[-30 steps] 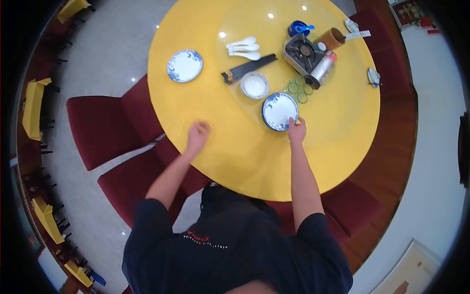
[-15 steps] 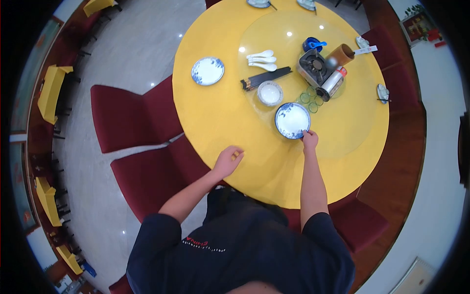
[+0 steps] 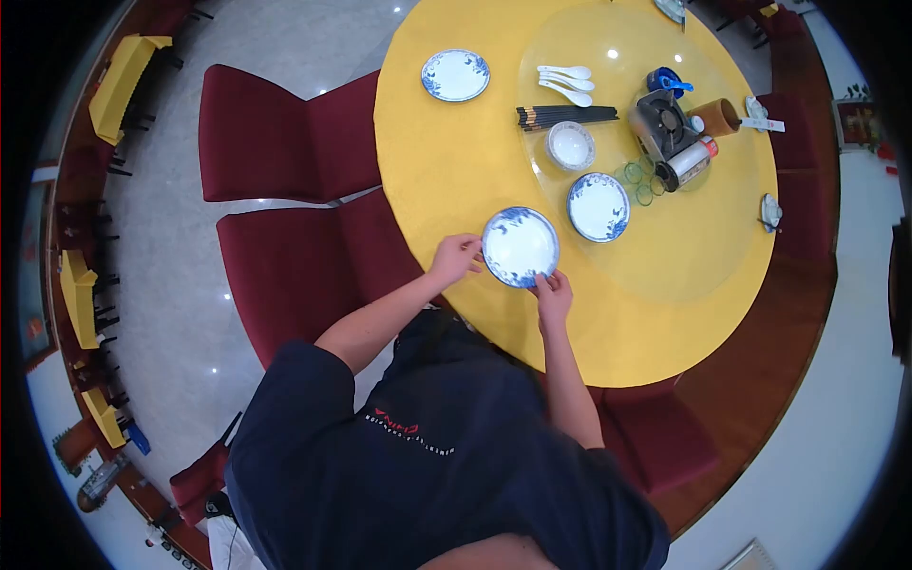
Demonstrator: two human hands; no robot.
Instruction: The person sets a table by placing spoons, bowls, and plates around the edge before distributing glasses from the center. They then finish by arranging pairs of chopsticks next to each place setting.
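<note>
Plate (image 3: 520, 247) by table (image 3: 446, 152) edge, left hand (image 3: 458, 257), right hand (image 3: 553, 291) on rim

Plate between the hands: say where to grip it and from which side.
Take the plate by its rim, from the near table edge, as the left hand and right hand do: it lies flat, so only the rim offers purchase.

Far plate (image 3: 671, 9) partly off-frame
</note>
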